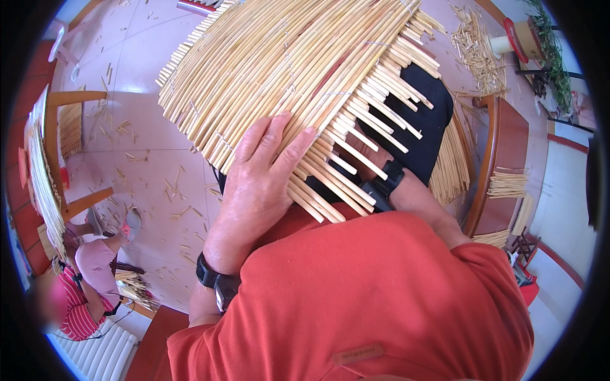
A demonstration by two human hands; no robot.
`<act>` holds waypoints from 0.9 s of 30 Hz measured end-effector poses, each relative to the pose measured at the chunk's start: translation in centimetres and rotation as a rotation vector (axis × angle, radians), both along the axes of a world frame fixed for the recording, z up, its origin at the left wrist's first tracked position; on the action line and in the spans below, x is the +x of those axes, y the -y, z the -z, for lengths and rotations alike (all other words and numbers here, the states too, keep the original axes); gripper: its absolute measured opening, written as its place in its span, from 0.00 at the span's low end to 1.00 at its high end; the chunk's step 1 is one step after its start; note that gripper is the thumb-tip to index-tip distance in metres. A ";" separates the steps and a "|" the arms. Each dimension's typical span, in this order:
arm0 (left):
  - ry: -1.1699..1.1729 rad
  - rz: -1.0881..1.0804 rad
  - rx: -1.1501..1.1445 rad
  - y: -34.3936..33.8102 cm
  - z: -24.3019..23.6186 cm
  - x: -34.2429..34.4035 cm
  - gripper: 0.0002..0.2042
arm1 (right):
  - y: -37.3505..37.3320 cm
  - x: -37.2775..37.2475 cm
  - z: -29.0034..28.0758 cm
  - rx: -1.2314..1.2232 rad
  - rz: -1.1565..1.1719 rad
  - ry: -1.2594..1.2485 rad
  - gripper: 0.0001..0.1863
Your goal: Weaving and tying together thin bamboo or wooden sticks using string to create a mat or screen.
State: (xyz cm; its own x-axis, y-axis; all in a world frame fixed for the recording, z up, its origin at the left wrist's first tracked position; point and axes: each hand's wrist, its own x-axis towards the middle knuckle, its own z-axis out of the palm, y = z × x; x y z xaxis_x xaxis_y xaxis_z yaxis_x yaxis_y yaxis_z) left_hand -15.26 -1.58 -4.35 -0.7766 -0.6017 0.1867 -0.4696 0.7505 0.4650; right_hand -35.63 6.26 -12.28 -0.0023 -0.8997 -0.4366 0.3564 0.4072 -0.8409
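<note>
Matting of slender, pale yellow, straw-like stalks [254, 70], bound with thin whitish stitches, is lying across the person's lap, its far edge running out at the top of the view. One dark reddish stalk [329, 75] is showing among the pale ones, and round pale stalk ends [399, 120] are jutting unevenly from the right edge at another angle. The left hand [270, 162] is resting flat near the matting's lower edge, fingers extended and slightly parted, pressing on the surface. The right hand [367, 152] is reaching under the jutting ends at the right edge; they are partly covering it, so whether it is gripping anything cannot be told. Black bands [389, 178] are circling both wrists, and black cloth [419, 95] is covering the lap beneath the matting. The person is wearing a red short-sleeved top [381, 286].

Short stalk pieces are lying scattered over the pale tiled floor [136, 168], with a denser heap [476, 47] near its upper right. Right of the lap, a bundle of stalks [507, 183] is lying on red-brown wooden furniture [508, 140]. Toward the floor's lower left, another person in a red-and-white striped top [79, 301] is sitting.
</note>
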 end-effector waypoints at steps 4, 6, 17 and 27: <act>-0.008 -0.021 0.057 -0.2 -0.5 -0.3 0.32 | 0.0 0.0 -0.2 0.000 0.013 0.009 0.17; 0.008 -0.018 0.059 -0.2 -0.6 -0.3 0.32 | 0.0 -0.1 -0.2 -0.001 0.021 0.013 0.17; 0.031 -0.019 0.057 0.1 -0.7 -0.5 0.30 | -0.1 -0.3 -0.6 -0.016 0.047 0.030 0.18; 0.050 -0.024 0.054 0.2 -0.6 -0.5 0.30 | 0.0 -0.4 -0.7 -0.020 0.074 0.043 0.19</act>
